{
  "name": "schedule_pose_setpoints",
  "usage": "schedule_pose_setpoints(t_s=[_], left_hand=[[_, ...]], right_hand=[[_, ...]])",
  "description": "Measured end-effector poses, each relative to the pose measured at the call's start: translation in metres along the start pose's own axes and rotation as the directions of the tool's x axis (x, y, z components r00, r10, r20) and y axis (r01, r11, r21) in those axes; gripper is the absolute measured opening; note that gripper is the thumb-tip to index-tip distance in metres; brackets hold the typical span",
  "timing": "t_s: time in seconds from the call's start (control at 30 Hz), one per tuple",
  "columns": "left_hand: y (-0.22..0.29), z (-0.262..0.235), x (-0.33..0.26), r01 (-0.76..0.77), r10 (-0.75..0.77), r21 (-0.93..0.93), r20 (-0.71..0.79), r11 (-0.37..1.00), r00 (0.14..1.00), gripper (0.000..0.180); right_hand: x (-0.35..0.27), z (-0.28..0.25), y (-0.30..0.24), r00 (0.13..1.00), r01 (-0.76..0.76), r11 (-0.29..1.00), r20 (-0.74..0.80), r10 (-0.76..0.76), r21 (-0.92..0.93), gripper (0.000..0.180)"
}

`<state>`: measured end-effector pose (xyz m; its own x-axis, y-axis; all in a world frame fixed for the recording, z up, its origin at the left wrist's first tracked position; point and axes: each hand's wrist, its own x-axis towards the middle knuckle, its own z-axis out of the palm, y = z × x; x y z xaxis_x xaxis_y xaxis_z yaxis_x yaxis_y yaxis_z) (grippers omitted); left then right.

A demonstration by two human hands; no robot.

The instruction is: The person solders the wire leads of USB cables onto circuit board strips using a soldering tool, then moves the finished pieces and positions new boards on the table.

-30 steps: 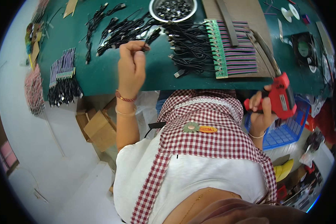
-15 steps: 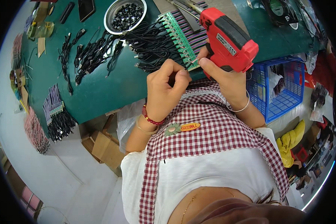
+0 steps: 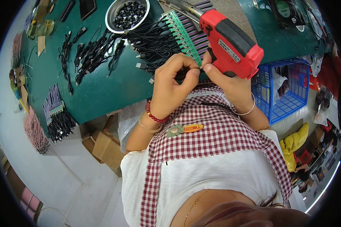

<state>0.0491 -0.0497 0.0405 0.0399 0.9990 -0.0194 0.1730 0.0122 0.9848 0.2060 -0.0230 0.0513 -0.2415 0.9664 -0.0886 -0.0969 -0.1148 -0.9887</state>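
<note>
My right hand [image 3: 233, 85] is wrapped round the grip of a red and black soldering gun [image 3: 231, 43], its metal front pointing to the upper left. The thumb and forefinger of that hand also meet at a thin wire end. Close beside it, my left hand [image 3: 169, 85] is closed in a pinch on the end of a black cable, mostly hidden by the fingers. Both fingertips are at the near end of a green circuit board strip [image 3: 182, 36]. Black USB cables [image 3: 153, 41] run from its left side, purple and dark wires [image 3: 201, 22] from its right.
On the green table [image 3: 98, 100] stands a metal bowl [image 3: 109, 19] of small black parts. Loose black cables [image 3: 94, 56] lie left of it, with a phone [image 3: 88, 8] behind. A blue crate [image 3: 288, 109] stands right; a wired board bundle [image 3: 58, 113] hangs over the left edge.
My left hand has shifted slightly up and right, so both hands' fingertips are closer together. The soldering gun has moved down a little, and the gap with the wire between the hands has narrowed.
</note>
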Motion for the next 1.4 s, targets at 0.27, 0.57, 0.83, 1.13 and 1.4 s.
schedule_pose_setpoints(t_s=[0.27,0.57,0.83,1.13,1.4], left_hand=[[0.001,-0.003,0.005,-0.355,0.395,0.400,-0.020,0.845,0.918,0.016],[0.006,0.001,0.003,-0.366,0.432,0.570,0.020,0.736,0.901,0.015],[0.000,0.006,0.000,-0.240,0.301,0.406,-0.094,0.882,0.949,0.012],[-0.014,0.007,0.007,-0.224,0.305,0.618,-0.027,0.753,0.952,0.011],[-0.020,0.009,0.006,-0.201,0.272,0.692,0.007,0.693,0.962,0.011]], right_hand=[[0.003,-0.002,0.001,1.000,-0.016,0.999,-0.013,0.017,0.030,0.016],[-0.003,-0.002,0.009,0.992,-0.124,0.991,-0.024,0.125,0.059,0.016],[-0.007,-0.004,0.011,0.984,-0.175,0.985,-0.018,0.175,0.009,0.015],[-0.038,-0.041,0.021,0.997,-0.033,0.994,-0.070,0.026,-0.106,0.034],[-0.100,-0.098,0.045,0.991,-0.124,0.990,-0.068,0.119,-0.069,0.042]])
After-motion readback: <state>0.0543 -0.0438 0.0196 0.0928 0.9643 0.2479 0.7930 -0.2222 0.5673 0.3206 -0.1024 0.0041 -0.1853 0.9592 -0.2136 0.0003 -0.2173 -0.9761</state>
